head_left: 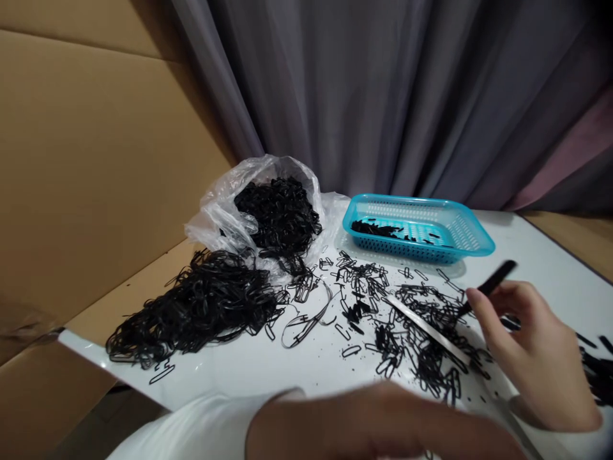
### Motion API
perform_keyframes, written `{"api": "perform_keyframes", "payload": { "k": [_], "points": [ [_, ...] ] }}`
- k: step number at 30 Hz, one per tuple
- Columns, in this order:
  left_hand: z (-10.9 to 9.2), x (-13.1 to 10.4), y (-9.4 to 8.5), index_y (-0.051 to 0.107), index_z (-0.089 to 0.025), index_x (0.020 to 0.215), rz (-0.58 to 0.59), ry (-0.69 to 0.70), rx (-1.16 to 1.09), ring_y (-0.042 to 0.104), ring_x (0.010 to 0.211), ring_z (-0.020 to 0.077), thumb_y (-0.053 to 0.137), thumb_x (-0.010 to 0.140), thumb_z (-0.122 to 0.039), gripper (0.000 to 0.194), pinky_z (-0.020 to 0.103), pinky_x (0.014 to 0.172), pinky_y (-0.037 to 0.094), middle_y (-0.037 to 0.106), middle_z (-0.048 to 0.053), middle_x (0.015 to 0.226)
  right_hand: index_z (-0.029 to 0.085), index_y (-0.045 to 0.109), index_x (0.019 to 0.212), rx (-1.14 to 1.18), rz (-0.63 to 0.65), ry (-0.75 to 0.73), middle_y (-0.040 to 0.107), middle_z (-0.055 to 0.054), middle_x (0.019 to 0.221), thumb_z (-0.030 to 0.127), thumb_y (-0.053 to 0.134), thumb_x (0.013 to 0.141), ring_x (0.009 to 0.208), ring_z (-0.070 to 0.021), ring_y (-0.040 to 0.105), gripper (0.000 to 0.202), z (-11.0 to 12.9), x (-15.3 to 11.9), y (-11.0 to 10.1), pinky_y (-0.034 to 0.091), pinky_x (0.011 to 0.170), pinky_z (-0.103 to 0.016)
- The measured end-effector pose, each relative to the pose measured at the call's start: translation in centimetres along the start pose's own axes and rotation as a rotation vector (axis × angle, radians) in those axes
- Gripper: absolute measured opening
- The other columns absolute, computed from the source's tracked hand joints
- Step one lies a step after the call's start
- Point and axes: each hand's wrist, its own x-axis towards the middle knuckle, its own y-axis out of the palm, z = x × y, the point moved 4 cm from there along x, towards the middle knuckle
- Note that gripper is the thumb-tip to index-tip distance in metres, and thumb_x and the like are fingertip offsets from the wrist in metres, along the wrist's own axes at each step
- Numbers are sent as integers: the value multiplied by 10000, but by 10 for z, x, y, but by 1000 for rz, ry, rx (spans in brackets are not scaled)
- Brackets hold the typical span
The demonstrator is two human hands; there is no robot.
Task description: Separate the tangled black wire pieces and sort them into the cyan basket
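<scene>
My right hand [541, 351] is at the right, its thumb and fingers closed on a slim black stick-like piece [493, 279] that tilts down toward the table. Below it lies a scattered heap of small black rubber-like loops [433, 367]. A narrow whitish strip [426, 327] runs slantwise across these loops, close to the right hand. My left hand [383, 421], in a white sleeve, reaches across the bottom edge of the view. Its fingertips are out of sight, so what it holds, if anything, does not show.
A larger pile of black loops [205, 306] lies at the left, in front of a clear plastic bag [220, 201] full of them. Behind stands a blue basket [472, 233] with black pieces inside. Cardboard [86, 160] walls the left; a grey curtain [335, 96] hangs behind the white table [230, 377].
</scene>
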Motion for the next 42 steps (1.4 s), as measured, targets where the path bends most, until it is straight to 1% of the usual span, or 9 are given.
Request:
{"api": "perform_keyframes", "payload": {
  "k": [2,4,6,9,16,28,34,37,42],
  "points": [
    [6,14,-13,678,-253,894,56,30,47,649,767,159,582,824,-256,119,246,706,494,685,-5,809,242,483,809,125,-32,22,563,-9,715,571,545,807,640,-184,546,335,6,-4,-2,403,569,-317],
    [19,26,-32,637,-214,869,-106,87,362,604,871,168,514,839,-133,150,323,869,433,673,5,871,244,496,831,288,-33,51,547,8,682,538,559,811,599,-162,523,301,11,-10,-1,409,528,-295],
    [40,35,-41,616,-200,889,-167,73,589,566,908,188,481,854,-102,171,400,918,372,660,11,911,242,517,838,431,2,105,535,21,667,528,564,813,563,-138,515,291,13,-15,4,434,508,-274],
    [65,41,-42,627,-202,884,-108,61,710,539,915,182,484,864,-94,180,400,915,345,640,2,920,244,583,908,574,63,225,585,17,692,527,565,824,623,-137,586,296,11,-20,14,511,619,-270],
    [73,43,-38,631,-228,945,-22,106,802,520,974,182,524,895,-144,145,389,914,291,617,-9,974,222,630,916,824,294,492,674,-15,850,493,717,718,796,-177,679,347,-1,-28,43,547,738,-272],
    [78,48,-41,558,-208,817,-132,51,646,532,854,169,511,904,-196,99,364,875,309,635,-17,853,221,512,697,411,86,8,598,10,717,301,608,841,605,-106,561,191,19,-41,27,477,537,-191],
    [84,45,-49,582,-211,804,-372,-135,264,549,850,185,593,829,-231,34,311,756,399,627,6,833,222,518,765,381,34,-239,617,-12,760,150,621,799,661,-116,603,131,23,-55,22,484,543,-187],
    [85,46,-47,573,-194,852,-367,-182,-3,563,779,146,641,795,-226,94,275,726,428,603,-2,807,217,532,826,386,85,-362,624,-26,780,88,617,769,701,-143,633,165,23,-61,22,506,571,-222],
    [85,46,-43,598,-180,833,-353,-233,-167,567,748,125,680,760,-206,113,248,707,439,591,-14,758,212,543,850,409,67,-363,619,-33,761,65,626,746,708,-157,623,198,20,-60,22,516,573,-250]
  ]
}}
